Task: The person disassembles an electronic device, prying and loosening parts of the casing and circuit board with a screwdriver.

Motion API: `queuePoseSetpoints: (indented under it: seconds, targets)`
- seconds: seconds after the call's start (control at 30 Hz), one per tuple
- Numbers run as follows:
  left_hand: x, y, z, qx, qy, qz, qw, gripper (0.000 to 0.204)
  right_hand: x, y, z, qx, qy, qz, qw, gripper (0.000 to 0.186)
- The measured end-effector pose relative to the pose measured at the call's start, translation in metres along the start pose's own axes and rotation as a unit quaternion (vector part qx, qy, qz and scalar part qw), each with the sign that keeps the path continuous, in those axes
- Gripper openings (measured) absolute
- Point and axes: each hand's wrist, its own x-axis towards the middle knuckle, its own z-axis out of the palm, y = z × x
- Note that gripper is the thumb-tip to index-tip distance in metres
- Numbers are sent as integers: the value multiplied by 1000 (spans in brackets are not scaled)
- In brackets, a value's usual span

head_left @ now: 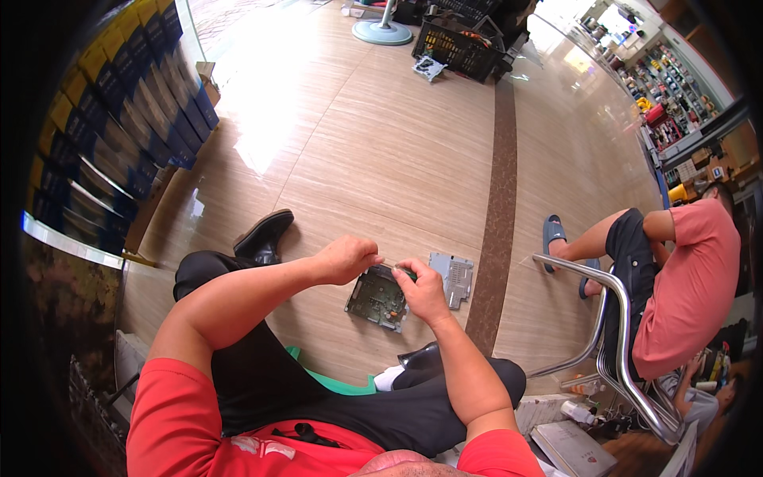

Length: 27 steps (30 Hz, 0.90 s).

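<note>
In front of my bent knees is an open, box-shaped electronic unit (pixel 373 300) with a green circuit board inside and light connectors along its near edge. My left hand (pixel 348 259) is closed in a pinch just above the far edge of this unit; whatever its fingertips hold is too small to make out. At the far right corner, the thumb and fingers of my right hand (pixel 424 292) close on the unit's edge. A grey metal cover plate (pixel 456 278) with slots lies flat on the floor, right beside my right hand.
Blue and yellow boxes (pixel 119 103) line a rack at left. A black crate (pixel 457 48), a small clear bag (pixel 429 68) and a round stand base (pixel 382 32) are at the far side. Rightward, a person in a pink shirt (pixel 687 286) sits on a metal-framed chair (pixel 618 318).
</note>
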Motion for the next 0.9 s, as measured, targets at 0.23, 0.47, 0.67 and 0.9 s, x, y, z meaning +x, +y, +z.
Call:
queuePoseSetpoints:
  seconds: [0.23,0.47,0.67,0.9]
  targets:
    - [-5,-4,3,19,-1,11,1000,37,-5,0,4,-9,-47,5,999,20]
    - [7,-15,15,-62,36,-58,996,38,-12,14,2,-81,-89,27,992,19]
    - [16,-31,0,-188,98,-109,971,26,2,-2,7,-42,-53,7,998,19]
    - [13,-6,8,-132,-20,-113,985,30,-5,-4,15,43,33,36,998,13]
